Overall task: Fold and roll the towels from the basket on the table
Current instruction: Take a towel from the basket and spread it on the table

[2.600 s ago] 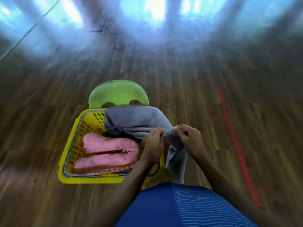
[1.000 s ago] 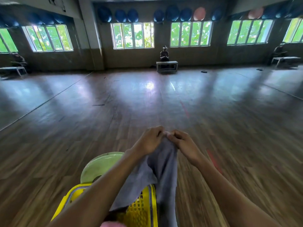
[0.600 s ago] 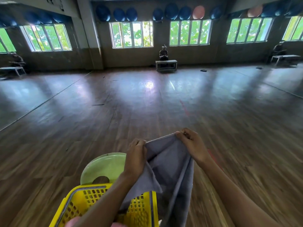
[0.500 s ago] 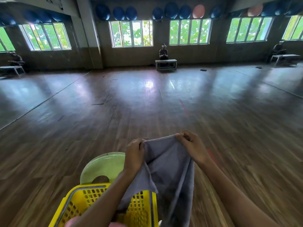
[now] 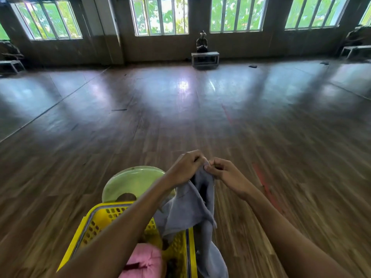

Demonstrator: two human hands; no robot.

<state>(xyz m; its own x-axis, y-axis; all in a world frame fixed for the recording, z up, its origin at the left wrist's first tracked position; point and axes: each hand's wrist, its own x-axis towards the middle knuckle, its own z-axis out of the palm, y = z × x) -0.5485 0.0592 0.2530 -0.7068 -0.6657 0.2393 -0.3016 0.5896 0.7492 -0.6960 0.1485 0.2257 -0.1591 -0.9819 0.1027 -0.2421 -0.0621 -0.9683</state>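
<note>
Grey towel (image 5: 188, 209): your left hand (image 5: 186, 167) and right hand (image 5: 225, 172), close together, each pinch its top edge; it hangs over the yellow basket (image 5: 94, 223), not yet folded. Pink towel (image 5: 144, 261): in the basket, apparently rolled.

Grey towel (image 5: 188, 207), hanging from the fingers (image 5: 215, 164): plain mid grey, no pattern. Basket (image 5: 96, 223), below the fingers: bright yellow, walls pierced by a grid of small holes, grey band along the rim. Pink towel (image 5: 146, 259), inside the basket: plain pink. Stool (image 5: 130, 181), below and left of the fingers: pale green. Floor (image 5: 200, 127): brown wood planks. Stripe (image 5: 265, 187), right of the fingers: red.
</note>
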